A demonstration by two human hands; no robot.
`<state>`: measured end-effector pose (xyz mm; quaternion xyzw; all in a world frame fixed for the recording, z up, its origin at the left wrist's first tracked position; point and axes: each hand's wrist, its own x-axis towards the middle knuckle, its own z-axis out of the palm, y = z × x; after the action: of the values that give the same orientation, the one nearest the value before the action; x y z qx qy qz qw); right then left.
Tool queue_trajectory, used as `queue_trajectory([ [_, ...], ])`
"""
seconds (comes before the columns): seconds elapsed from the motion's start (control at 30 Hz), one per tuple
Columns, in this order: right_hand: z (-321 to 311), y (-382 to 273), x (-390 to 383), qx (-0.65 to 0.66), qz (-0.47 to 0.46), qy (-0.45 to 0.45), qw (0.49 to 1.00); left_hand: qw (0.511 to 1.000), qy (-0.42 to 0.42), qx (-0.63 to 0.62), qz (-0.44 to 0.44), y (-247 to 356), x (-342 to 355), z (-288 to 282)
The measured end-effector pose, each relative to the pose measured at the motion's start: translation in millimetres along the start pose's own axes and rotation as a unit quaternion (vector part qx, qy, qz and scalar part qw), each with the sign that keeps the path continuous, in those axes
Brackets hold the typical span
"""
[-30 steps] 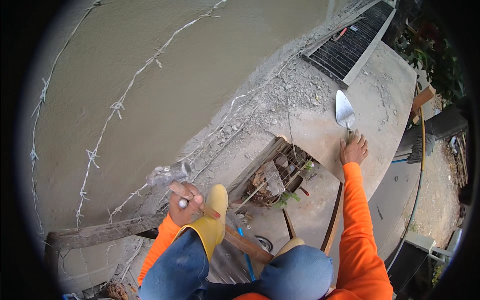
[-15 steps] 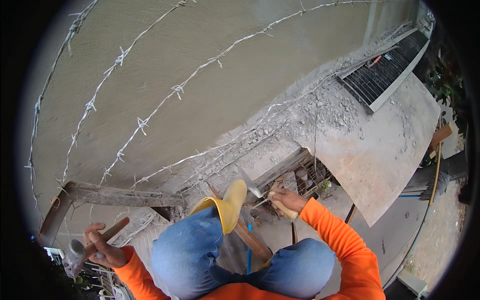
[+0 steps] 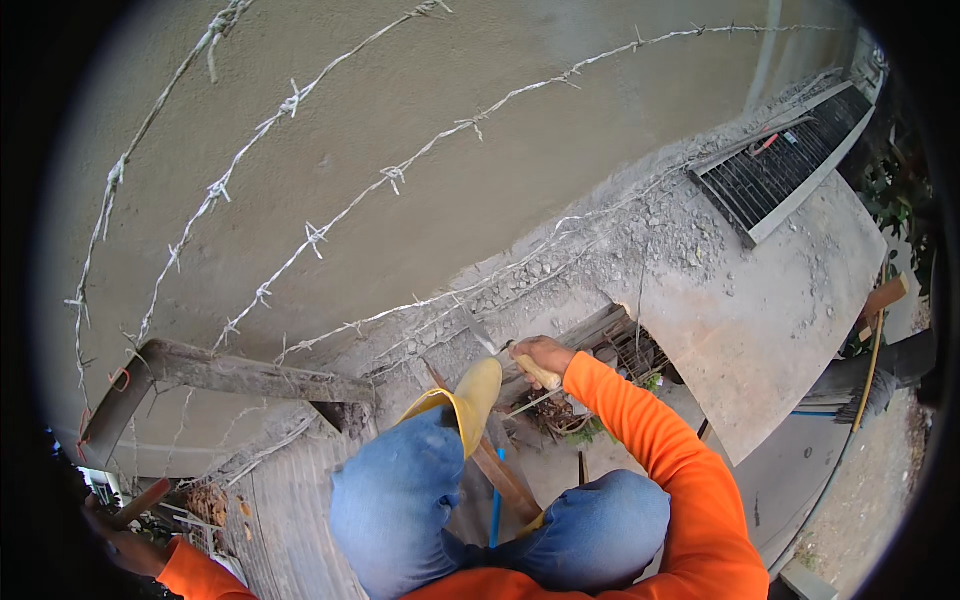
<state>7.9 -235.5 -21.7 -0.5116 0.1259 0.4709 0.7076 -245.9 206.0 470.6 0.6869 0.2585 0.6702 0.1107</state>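
Note:
My right hand (image 3: 546, 354) is closed round the pale wooden handle of a trowel (image 3: 541, 376). Its grey metal blade points up and left, over the rubble ledge (image 3: 425, 345) and just past the toe of my yellow boot (image 3: 479, 392). At the lower left rim, my left hand (image 3: 132, 550) grips a hammer by its brown wooden handle (image 3: 143, 502); the hammer's head is lost in the dark edge of the picture. Both my knees, in blue jeans (image 3: 400, 500), are bent between the two arms.
Barbed wire strands (image 3: 390, 175) run before a grey plastered wall (image 3: 420, 70). A rusty steel angle bar (image 3: 260, 380) juts out at left. To the right lie a broken-edged sheet (image 3: 750, 340) and a dark metal grating (image 3: 790, 150). Below the ledge, debris and a wooden beam (image 3: 510, 485) show.
My left hand has swung outward and down to the picture's rim with the hammer. The right hand has moved up and left with the trowel, its blade now nearer the wall. The view has shifted slightly.

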Motion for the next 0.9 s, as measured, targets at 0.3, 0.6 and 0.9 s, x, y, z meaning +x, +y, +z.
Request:
queue_trajectory([
  [0.3, -12.0, 48.4, -40.6, -0.211, -0.051, -0.026, 0.976, 0.983, -0.131, -0.111, -0.071, -35.6, 53.3, 27.2],
  [0.6, 12.4, 30.7, -11.8, -0.477, -0.205, -0.026, 0.855, 0.988, -0.039, -0.118, -0.086, -19.1, 36.7, 46.1],
  [0.9, 20.2, -10.7, 35.3, -0.772, -0.272, 0.270, 0.507, 0.986, -0.089, -0.138, -0.033, -36.8, 29.0, 37.5],
])
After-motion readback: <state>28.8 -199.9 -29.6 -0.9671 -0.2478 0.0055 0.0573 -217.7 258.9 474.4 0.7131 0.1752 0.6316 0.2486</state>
